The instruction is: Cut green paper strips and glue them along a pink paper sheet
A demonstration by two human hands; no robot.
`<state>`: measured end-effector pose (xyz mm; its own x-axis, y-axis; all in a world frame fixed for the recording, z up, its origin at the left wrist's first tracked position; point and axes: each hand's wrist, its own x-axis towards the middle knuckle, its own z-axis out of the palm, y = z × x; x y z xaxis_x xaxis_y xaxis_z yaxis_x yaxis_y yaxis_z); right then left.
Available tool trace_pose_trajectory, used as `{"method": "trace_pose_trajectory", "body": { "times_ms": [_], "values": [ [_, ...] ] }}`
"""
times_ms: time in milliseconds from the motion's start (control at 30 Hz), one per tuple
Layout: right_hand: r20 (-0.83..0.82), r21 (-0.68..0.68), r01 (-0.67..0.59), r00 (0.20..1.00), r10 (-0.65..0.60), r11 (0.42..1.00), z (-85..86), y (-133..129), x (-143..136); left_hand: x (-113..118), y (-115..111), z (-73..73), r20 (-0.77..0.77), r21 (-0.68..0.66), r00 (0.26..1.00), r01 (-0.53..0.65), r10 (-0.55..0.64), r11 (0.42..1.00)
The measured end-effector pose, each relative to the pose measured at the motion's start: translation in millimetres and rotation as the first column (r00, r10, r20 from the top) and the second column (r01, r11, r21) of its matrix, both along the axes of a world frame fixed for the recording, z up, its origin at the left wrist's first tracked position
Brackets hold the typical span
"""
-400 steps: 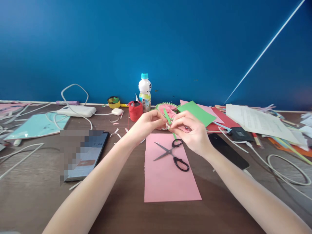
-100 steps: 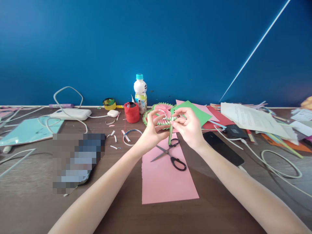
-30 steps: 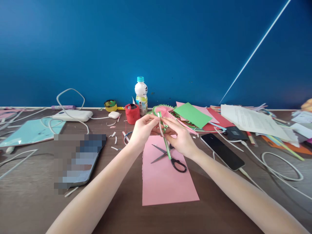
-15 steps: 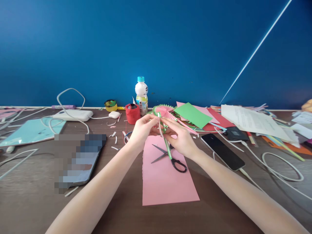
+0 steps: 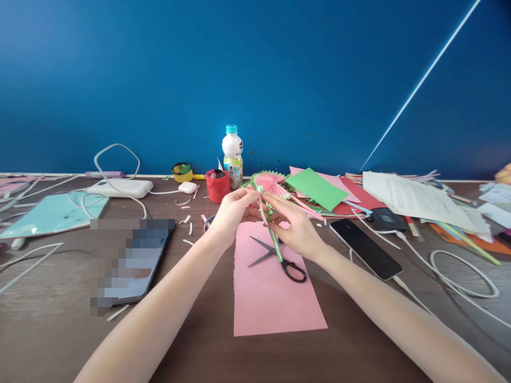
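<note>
My left hand (image 5: 236, 213) and my right hand (image 5: 294, 223) meet in the middle, raised over the top edge of a pink paper sheet (image 5: 275, 306). Between their fingertips is a thin green and white paper strip (image 5: 274, 244), both hands pinching its upper part. Its lower end hangs down in front of the scissors (image 5: 294, 271). These have black handles, lie on the pink sheet and have their blades spread. Behind the hands sits a folded pink and green paper rosette (image 5: 271, 182), partly hidden by the fingers.
At the back stand a bottle (image 5: 232, 157) and a red roll (image 5: 218, 187). A tablet-like device (image 5: 147, 266) lies left, a phone (image 5: 365, 249) right. Green paper (image 5: 317, 189) and printed sheets (image 5: 415, 199) pile up at the back right. White cables (image 5: 459, 287) and paper scraps are scattered around.
The hands and the strip stay nearly in place, with only slight finger movement. The whole view has shifted a touch.
</note>
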<state>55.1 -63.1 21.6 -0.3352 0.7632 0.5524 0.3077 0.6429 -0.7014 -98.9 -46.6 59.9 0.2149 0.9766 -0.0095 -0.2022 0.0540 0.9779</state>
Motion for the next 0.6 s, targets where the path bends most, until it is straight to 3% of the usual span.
{"method": "trace_pose_trajectory", "body": {
  "times_ms": [600],
  "values": [
    [-0.055,-0.053,-0.039,0.998,0.036,0.998,-6.7,1.8,1.7,1.1,1.4,-2.7,-0.106,0.013,0.994,-0.013,0.014,1.000]
  ]
}}
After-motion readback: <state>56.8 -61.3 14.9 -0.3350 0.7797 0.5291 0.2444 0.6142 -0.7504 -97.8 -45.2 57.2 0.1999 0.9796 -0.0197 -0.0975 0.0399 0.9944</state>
